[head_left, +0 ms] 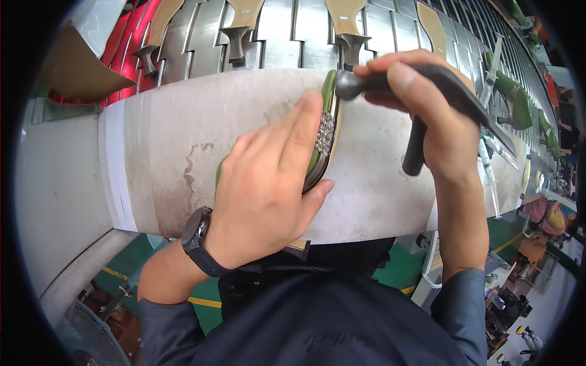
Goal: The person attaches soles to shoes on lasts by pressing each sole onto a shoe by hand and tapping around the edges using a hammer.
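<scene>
On the pale worktop (378, 201), a green shoe (329, 91) lies tilted on its side, with a glittering rhinestone band (325, 131) and a dark, shiny edge along its sole. My left hand (262, 177) is wrapped over it and holds it down, covering much of it. My right hand (448, 116) grips a black hammer (415, 152) close to where head and handle meet. The hammer's round metal face (349, 86) is right beside the shoe's far end; whether they touch I cannot tell.
Beyond the worktop runs a slatted metal conveyor (311, 24) bearing several tan soles (345, 15) with dark heels (236, 43). Syringe-like tubes (490, 177) lie at the right edge. A brown sheet (85, 67) hangs over the far left. More green shoes (514, 100) stand farther right.
</scene>
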{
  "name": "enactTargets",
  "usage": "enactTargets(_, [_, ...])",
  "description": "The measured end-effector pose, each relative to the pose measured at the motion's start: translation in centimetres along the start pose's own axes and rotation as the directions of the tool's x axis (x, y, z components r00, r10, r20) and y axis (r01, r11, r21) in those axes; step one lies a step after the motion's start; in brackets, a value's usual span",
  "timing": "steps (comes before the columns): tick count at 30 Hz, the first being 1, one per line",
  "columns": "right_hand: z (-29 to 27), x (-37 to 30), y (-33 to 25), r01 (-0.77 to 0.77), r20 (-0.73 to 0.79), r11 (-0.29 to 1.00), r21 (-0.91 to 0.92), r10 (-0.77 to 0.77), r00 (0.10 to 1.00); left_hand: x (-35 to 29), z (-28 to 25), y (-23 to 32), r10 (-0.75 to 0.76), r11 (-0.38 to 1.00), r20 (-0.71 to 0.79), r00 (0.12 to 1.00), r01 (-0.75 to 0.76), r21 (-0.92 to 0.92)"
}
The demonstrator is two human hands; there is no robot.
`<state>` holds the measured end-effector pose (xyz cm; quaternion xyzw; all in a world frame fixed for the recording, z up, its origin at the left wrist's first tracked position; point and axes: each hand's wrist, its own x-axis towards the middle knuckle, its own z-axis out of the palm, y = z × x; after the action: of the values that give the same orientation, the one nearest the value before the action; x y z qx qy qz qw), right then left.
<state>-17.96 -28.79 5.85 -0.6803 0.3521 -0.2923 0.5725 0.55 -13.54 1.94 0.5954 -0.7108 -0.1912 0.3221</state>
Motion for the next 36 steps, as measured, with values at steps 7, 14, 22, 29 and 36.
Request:
enactTargets(7, [1.3,-5.1,-2.7,0.057,0.205,0.956,-0.289,0.004,0.979,-0.6,0.0,-0.3,0.012,1.0,-0.043,0.999,-0.012,0.002])
enactTargets(14, [3.8,-7.8,-0.6,0.523,0.27,0.766,-0.374,-0.449,0.852,-0.9,0.1,-0.4,0.029,0.999,-0.071,0.997,-0.03,-0.02])
enactTargets(22, [7.9,-11.6,2.0,0.454,0.097,0.823,-0.341,-0.45,0.888,-1.8,0.2,-1.2,0.108,0.994,-0.09,0.99,-0.107,0.023])
enactTargets(29, [6.8,-10.1,1.7,0.561,0.108,0.703,-0.438,-0.578,0.809,-4.2,-1.6,-3.9,0.041,0.998,-0.062,0.997,-0.044,-0.049])
enactTargets(36, [9.3,-11.7,2.4,0.473,0.138,0.833,-0.287,-0.453,0.881,-4.2,-1.0,-3.8,-0.004,0.993,-0.154,0.988,-0.014,-0.118])
